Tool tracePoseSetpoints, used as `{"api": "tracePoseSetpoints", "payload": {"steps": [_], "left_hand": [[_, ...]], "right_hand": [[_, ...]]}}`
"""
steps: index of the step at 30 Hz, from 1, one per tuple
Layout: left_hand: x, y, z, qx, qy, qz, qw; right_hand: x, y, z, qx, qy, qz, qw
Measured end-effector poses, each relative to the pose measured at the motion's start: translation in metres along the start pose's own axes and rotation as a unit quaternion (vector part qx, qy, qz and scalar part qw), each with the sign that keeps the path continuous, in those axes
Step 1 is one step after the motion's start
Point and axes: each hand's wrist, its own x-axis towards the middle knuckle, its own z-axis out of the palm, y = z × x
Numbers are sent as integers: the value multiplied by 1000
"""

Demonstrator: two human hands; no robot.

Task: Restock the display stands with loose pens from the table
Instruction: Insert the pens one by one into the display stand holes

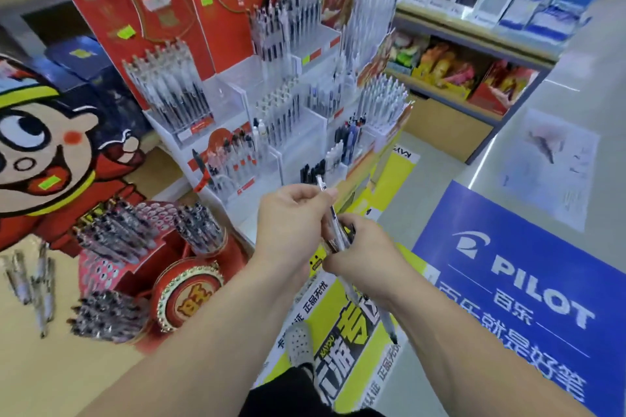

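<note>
Red card backs stand behind a clear plastic display stand, seen from the head camera. The stand fills the frame from 11 to 1 o'clock, and its stepped compartments hold upright pens, some full and some nearly bare.

Just below the centre, two bare forearms reach in from the bottom edge. The left hand has its thumb and fingers closed in a pinch on a single pen. The pen's top pokes up past the fingertips, near the lowest front compartment of the stand. The right hand, at 5 o'clock from the left and touching it, is curled round a bundle of pens. One pen of the bundle hangs out below the wrist, pointing to 5 o'clock.

At 8 o'clock a tan surface carries a round red stand packed with slanted pens. At 9 o'clock, near the left edge, loose pens lie flat on the surface. A large cartoon figure stands above them.

At 4 o'clock a blue sign reads PILOT. A yellow sign lies between the forearms, with a spotted shoe beside it. At 2 o'clock a shelf holds bright packets, too blurred to name.
</note>
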Motion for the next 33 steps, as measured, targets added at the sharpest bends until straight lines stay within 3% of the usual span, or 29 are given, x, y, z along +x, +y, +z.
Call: {"api": "tracePoseSetpoints", "payload": {"steps": [12, 21, 33], "left_hand": [[143, 54, 83, -51, -13, 0, 999], [226, 55, 168, -60, 47, -9, 997], [286, 61, 317, -97, 176, 25, 979]], "right_hand": [[135, -37, -90, 5, 51, -5, 999], [229, -18, -175, 29, -28, -23, 999], [335, 25, -344, -41, -152, -100, 982]]}}
